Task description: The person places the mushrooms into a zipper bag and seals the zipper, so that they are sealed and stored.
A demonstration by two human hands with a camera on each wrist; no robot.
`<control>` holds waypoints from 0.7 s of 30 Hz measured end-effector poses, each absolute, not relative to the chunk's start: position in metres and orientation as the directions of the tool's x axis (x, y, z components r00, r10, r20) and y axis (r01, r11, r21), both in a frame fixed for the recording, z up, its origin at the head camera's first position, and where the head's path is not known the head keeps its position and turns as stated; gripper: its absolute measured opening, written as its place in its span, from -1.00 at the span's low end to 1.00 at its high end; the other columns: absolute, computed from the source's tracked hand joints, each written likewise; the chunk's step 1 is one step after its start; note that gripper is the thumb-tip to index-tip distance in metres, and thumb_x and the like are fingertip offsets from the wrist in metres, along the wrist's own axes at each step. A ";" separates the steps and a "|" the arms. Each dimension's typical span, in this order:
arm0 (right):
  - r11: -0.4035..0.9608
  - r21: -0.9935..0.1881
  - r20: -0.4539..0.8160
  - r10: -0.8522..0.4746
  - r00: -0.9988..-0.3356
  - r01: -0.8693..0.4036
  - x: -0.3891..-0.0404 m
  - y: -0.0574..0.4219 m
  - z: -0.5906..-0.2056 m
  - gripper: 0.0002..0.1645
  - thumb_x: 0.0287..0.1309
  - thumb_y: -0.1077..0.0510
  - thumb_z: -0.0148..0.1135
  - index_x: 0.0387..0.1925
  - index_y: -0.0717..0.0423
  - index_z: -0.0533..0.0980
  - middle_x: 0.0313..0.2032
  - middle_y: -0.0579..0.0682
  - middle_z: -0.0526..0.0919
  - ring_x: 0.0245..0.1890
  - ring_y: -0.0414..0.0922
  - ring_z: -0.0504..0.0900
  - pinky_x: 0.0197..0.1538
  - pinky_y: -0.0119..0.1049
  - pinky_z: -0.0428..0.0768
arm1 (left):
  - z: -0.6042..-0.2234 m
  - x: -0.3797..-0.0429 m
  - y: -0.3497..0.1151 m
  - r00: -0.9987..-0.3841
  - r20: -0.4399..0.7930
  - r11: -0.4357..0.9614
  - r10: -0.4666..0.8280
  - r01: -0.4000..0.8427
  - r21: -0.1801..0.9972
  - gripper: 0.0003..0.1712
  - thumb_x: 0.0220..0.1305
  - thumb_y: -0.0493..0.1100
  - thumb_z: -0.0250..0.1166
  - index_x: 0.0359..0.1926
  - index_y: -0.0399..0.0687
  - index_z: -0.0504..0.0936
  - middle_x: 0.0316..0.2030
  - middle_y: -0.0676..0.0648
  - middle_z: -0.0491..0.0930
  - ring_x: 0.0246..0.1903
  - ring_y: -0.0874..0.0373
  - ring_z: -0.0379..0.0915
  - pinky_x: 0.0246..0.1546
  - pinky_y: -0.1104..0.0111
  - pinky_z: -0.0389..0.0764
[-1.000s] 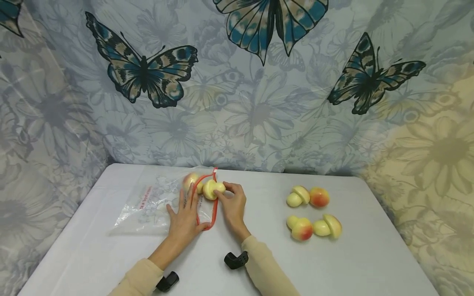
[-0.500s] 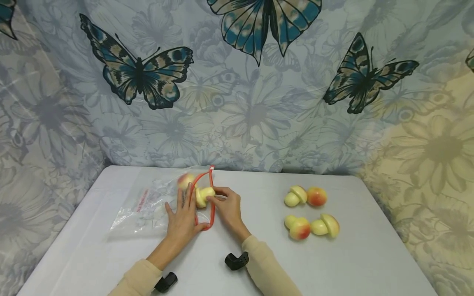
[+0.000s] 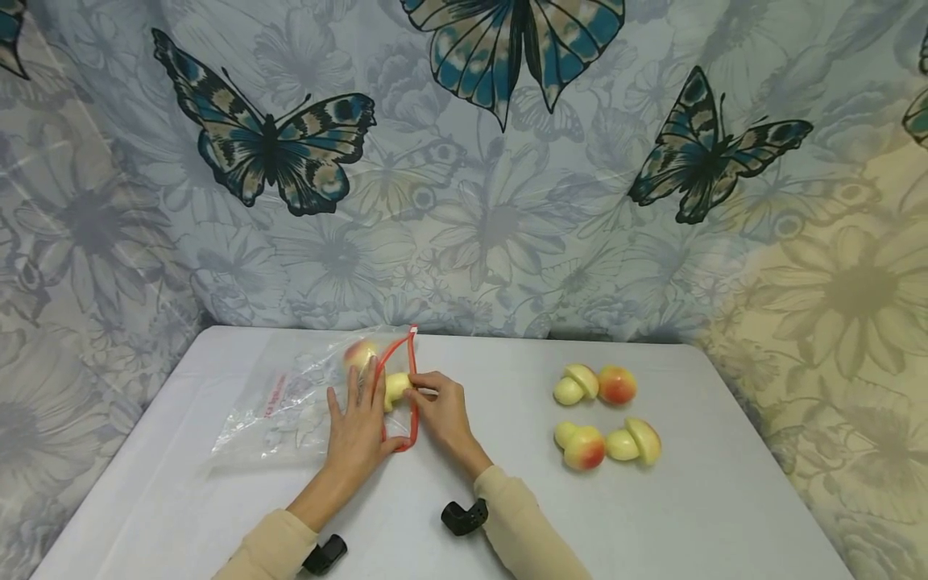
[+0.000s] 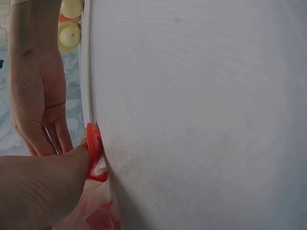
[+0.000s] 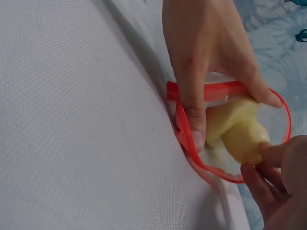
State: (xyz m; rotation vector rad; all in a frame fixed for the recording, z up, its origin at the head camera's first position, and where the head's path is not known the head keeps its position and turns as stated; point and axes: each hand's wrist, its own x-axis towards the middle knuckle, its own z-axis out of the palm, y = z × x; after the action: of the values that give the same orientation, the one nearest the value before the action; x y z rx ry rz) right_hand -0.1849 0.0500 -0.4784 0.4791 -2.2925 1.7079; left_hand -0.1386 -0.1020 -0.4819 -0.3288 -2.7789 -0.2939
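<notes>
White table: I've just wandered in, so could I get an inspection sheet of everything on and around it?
Surface: white table; one faint mark shows in the left wrist view.
Job's things: clear bag; mushroom-shaped piece in its mouth; another piece inside; four yellow-and-red pieces lie to the right.
Clutter: nothing seen.
Grips: both bare hands; left grip touches the bag's red rim, fingers spread; right grip pinches the mushroom-shaped piece.
Cables: nothing seen.
Surroundings: butterfly-and-flower wall covering.
</notes>
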 end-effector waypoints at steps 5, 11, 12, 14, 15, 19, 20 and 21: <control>0.278 -0.868 0.395 -0.119 -0.911 -0.412 -0.188 0.052 -0.485 -0.81 0.08 0.45 0.33 -0.22 0.35 0.69 -0.27 0.17 0.73 -0.18 0.02 0.72 -0.15 -0.40 0.65 | -0.483 -0.139 -0.100 -0.921 0.341 0.944 0.188 0.265 0.195 0.44 -0.33 0.24 0.61 0.48 -0.32 0.07 0.53 -0.23 -0.17 0.47 -0.28 -0.23 0.24 -0.38 0.02; 0.305 -0.874 0.361 -0.114 -0.925 -0.379 -0.187 0.053 -0.484 -0.82 0.07 0.41 0.36 -0.23 0.33 0.70 -0.29 0.15 0.75 -0.22 0.01 0.74 -0.18 -0.44 0.64 | -0.483 -0.140 -0.100 -0.922 0.341 0.936 0.184 0.270 0.225 0.43 -0.31 0.21 0.62 0.47 -0.35 0.07 0.53 -0.25 -0.17 0.47 -0.31 -0.23 0.22 -0.40 0.03; 0.313 -0.875 0.350 -0.119 -0.929 -0.370 -0.186 0.053 -0.484 -0.82 0.08 0.40 0.36 -0.22 0.32 0.70 -0.28 0.14 0.75 -0.23 0.00 0.74 -0.19 -0.44 0.64 | -0.483 -0.140 -0.099 -0.921 0.343 0.935 0.184 0.271 0.228 0.43 -0.31 0.21 0.62 0.47 -0.35 0.07 0.53 -0.25 -0.16 0.47 -0.31 -0.23 0.21 -0.41 0.04; 0.335 -0.870 0.336 -0.133 -0.932 -0.361 -0.185 0.053 -0.484 -0.81 0.08 0.37 0.38 -0.22 0.32 0.70 -0.27 0.14 0.76 -0.24 -0.03 0.75 -0.20 -0.44 0.64 | -0.483 -0.141 -0.099 -0.920 0.344 0.935 0.186 0.274 0.227 0.43 -0.31 0.21 0.62 0.47 -0.35 0.07 0.53 -0.24 -0.17 0.47 -0.31 -0.24 0.19 -0.43 0.05; 0.348 -0.866 0.329 -0.145 -0.933 -0.359 -0.185 0.052 -0.484 -0.81 0.08 0.35 0.38 -0.21 0.31 0.70 -0.27 0.13 0.76 -0.24 -0.04 0.75 -0.20 -0.44 0.64 | -0.483 -0.141 -0.099 -0.920 0.345 0.934 0.187 0.275 0.226 0.44 -0.31 0.21 0.62 0.48 -0.34 0.06 0.53 -0.24 -0.18 0.47 -0.32 -0.24 0.18 -0.43 0.05; 0.397 -0.836 0.324 -0.201 -0.924 -0.380 -0.183 0.050 -0.487 -0.77 0.08 0.32 0.39 -0.19 0.34 0.69 -0.27 0.15 0.76 -0.23 -0.06 0.75 -0.21 -0.40 0.65 | -0.483 -0.141 -0.097 -0.919 0.346 0.928 0.190 0.283 0.242 0.47 -0.32 0.20 0.61 0.50 -0.29 0.00 0.54 -0.21 -0.19 0.46 -0.35 -0.27 0.18 -0.45 0.03; 0.409 -0.826 0.325 -0.218 -0.920 -0.388 -0.182 0.050 -0.488 -0.77 0.09 0.32 0.39 -0.18 0.35 0.69 -0.27 0.16 0.75 -0.23 -0.06 0.75 -0.20 -0.39 0.66 | -0.483 -0.141 -0.097 -0.919 0.345 0.926 0.190 0.284 0.248 0.47 -0.32 0.20 0.61 0.51 -0.28 -0.01 0.54 -0.21 -0.19 0.46 -0.35 -0.28 0.18 -0.45 0.01; 0.419 -0.818 0.322 -0.233 -0.917 -0.394 -0.182 0.050 -0.488 -0.77 0.10 0.32 0.38 -0.17 0.35 0.69 -0.26 0.16 0.75 -0.23 -0.06 0.75 -0.19 -0.38 0.65 | -0.483 -0.141 -0.097 -0.919 0.347 0.924 0.188 0.285 0.255 0.48 -0.32 0.20 0.61 0.51 -0.27 -0.02 0.54 -0.20 -0.18 0.46 -0.36 -0.28 0.19 -0.45 0.00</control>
State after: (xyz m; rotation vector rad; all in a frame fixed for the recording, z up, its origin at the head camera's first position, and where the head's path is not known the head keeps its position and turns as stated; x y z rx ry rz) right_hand -0.1820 0.0495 -0.4882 0.5596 -2.5093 1.5122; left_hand -0.1412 -0.0966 -0.4829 -0.3491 -2.7649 -0.4336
